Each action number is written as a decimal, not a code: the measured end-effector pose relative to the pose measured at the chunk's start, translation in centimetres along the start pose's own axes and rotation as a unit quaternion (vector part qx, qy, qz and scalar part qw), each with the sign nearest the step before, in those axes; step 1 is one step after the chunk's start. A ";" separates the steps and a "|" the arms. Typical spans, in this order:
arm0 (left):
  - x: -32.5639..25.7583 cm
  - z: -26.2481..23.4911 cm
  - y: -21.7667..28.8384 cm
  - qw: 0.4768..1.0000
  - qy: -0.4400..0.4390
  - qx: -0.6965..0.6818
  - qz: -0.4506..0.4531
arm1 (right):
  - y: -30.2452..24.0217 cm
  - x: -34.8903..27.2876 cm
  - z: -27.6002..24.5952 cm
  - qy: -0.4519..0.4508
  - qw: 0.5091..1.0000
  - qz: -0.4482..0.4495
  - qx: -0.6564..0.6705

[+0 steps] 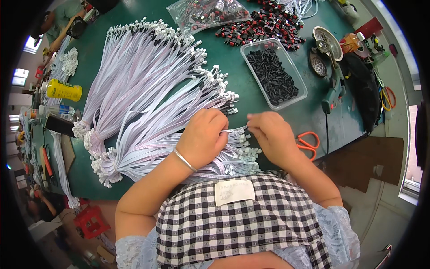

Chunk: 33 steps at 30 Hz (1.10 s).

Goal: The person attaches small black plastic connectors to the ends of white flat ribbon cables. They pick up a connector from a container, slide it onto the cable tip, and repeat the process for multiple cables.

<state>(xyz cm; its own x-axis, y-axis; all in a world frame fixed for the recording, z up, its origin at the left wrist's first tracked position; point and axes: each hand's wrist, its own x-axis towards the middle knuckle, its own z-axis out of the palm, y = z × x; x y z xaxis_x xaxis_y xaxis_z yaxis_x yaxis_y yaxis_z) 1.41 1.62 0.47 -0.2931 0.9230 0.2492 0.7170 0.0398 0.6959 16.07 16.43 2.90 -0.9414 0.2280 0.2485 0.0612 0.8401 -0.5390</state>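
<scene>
One white ribbon cable [233, 131] is pinched betw. left hand [204, 136] & right hand [271, 134] fingers; connector end should be kept steady, square.

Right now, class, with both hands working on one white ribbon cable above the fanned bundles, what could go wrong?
1. The left hand and right hand pinch one ribbon cable; tugging could drag neighbouring cable bundles into a tangle.
2. The orange scissors lie beside the right hand and could be knocked.
</scene>
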 end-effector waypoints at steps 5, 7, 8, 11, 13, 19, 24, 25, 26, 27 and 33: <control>-0.2 0.5 -0.3 1.000 0.016 -0.002 -0.011 | -1.0 0.2 0.2 -0.076 0.990 0.077 0.094; -0.1 0.7 -0.5 0.999 0.025 -0.013 -0.034 | -1.3 -1.4 0.3 -0.109 0.992 0.038 0.050; -0.1 0.8 -0.5 0.998 0.029 -0.018 -0.045 | -1.4 -1.9 0.3 -0.125 0.992 0.018 0.028; -0.1 0.7 -0.4 0.999 0.029 -0.019 -0.041 | -1.5 -2.0 -0.3 -0.106 0.994 0.004 0.011; -0.1 0.6 -0.3 0.999 0.027 -0.018 -0.035 | -1.4 -0.8 0.0 -0.016 0.995 -0.094 -0.019; -0.2 0.3 0.3 0.995 0.075 -0.057 -0.026 | -0.4 -1.0 1.0 -0.075 0.994 -0.069 0.038; -0.3 -0.2 0.7 0.993 0.065 -0.081 -0.056 | -1.0 -0.2 -1.1 0.009 0.990 0.040 0.136; -0.3 -0.4 0.7 0.991 0.061 -0.100 -0.071 | -1.0 0.2 -1.5 0.030 0.988 0.042 0.148; -0.3 -0.6 0.7 0.988 0.057 -0.119 -0.087 | -1.0 0.4 -1.8 0.050 0.985 0.043 0.161; -0.2 -0.7 0.7 0.978 0.046 -0.166 -0.120 | -1.1 0.6 -1.7 0.049 0.985 0.054 0.157; -0.6 -1.1 -0.2 0.885 -0.024 -0.399 -0.240 | -1.7 1.5 -0.2 0.000 0.981 0.087 0.171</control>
<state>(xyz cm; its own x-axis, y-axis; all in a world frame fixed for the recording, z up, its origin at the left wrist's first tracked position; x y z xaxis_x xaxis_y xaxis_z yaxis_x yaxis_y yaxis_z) 0.78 0.69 0.94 -0.4025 0.8888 -0.2191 -0.1622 0.1663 0.9726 14.58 15.44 4.41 -0.9267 0.3531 0.1283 0.1060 0.5734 -0.8124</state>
